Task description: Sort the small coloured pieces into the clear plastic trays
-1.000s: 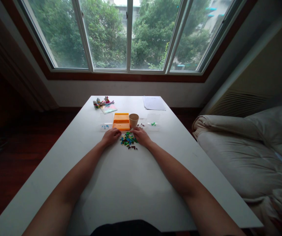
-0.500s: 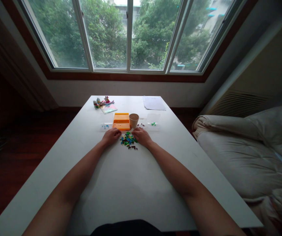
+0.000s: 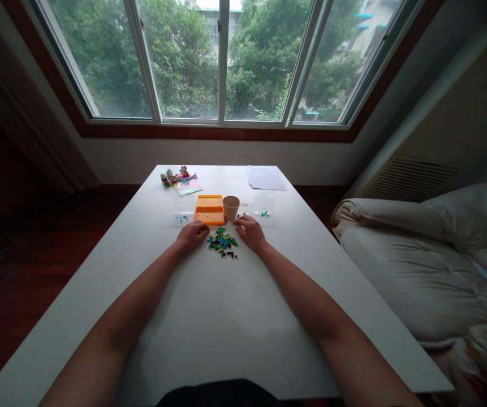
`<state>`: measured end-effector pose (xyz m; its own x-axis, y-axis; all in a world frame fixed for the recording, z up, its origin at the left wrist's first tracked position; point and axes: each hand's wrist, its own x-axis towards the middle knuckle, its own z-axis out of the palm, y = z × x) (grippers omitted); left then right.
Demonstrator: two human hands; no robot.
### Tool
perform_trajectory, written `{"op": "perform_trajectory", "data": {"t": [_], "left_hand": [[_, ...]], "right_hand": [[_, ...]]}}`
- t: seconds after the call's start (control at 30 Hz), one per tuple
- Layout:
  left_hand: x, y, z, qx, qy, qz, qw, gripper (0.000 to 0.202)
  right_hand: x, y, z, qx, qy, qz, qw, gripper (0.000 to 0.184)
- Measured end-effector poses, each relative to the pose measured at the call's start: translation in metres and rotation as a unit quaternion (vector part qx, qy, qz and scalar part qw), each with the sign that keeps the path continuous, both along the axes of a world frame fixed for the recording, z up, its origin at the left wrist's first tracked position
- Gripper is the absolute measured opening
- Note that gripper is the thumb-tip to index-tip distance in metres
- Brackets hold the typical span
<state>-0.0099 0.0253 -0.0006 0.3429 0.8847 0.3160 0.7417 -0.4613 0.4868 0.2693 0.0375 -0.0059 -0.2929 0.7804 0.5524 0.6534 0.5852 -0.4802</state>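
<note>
A loose pile of small blue, green, black and yellow building bricks point(image 3: 223, 241) lies on the white table between my hands. My left hand point(image 3: 192, 235) rests at the pile's left edge, its fingers curled together below the orange tray point(image 3: 210, 210). Whatever those fingers hold, if anything, is hidden. My right hand point(image 3: 250, 232) is right of the pile, near the base of the paper cup point(image 3: 231, 209). Its thumb and fingertips are brought together; a piece between them is too small to make out. A few dark brown bricks point(image 3: 230, 254) lie at the pile's near edge.
Left of the orange tray stands a clear box point(image 3: 184, 206) with blue bricks; another clear box point(image 3: 265, 204) at right holds green ones. Toward the back lie small toy figures point(image 3: 171, 177), a colourful card point(image 3: 188, 187) and paper sheets point(image 3: 265, 177). A sofa point(image 3: 421, 271) stands at right.
My right hand has shifted right, off the pile's edge toward the brown bricks by the cup. My left hand stays about where it was.
</note>
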Motion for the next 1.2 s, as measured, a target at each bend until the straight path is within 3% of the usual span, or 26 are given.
{"op": "perform_trajectory", "data": {"t": [0.13, 0.33, 0.47, 0.63, 0.83, 1.0, 1.1, 1.2], "left_hand": [[-0.001, 0.000, -0.001, 0.001, -0.003, -0.003, 1.000, 0.023], [-0.002, 0.001, -0.001, 0.000, 0.004, -0.007, 1.000, 0.023], [-0.001, 0.000, -0.001, 0.000, 0.008, -0.007, 1.000, 0.024], [-0.001, 0.000, -0.001, 0.002, 0.007, -0.006, 1.000, 0.023], [-0.002, 0.001, -0.001, 0.002, 0.007, -0.003, 1.000, 0.024], [-0.001, 0.000, -0.002, -0.001, 0.011, 0.003, 1.000, 0.023], [-0.001, 0.000, -0.003, 0.002, 0.010, 0.001, 1.000, 0.023], [-0.001, 0.001, -0.003, 0.004, 0.011, -0.002, 1.000, 0.023]], "right_hand": [[0.015, 0.008, 0.003, -0.011, 0.136, -0.084, 0.987, 0.024], [0.044, 0.026, -0.001, -0.049, 0.301, -0.213, 0.928, 0.032], [0.054, 0.035, -0.008, -0.076, 0.351, -0.245, 0.901, 0.038], [0.054, 0.037, -0.012, -0.058, 0.360, -0.249, 0.897, 0.035], [0.036, 0.023, -0.007, -0.020, 0.255, -0.174, 0.951, 0.027], [0.006, 0.005, -0.006, 0.008, 0.115, -0.028, 0.993, 0.026], [-0.007, -0.001, -0.007, 0.017, 0.008, 0.061, 0.998, 0.026], [-0.011, -0.003, -0.007, 0.022, -0.064, 0.105, 0.992, 0.030]]}}
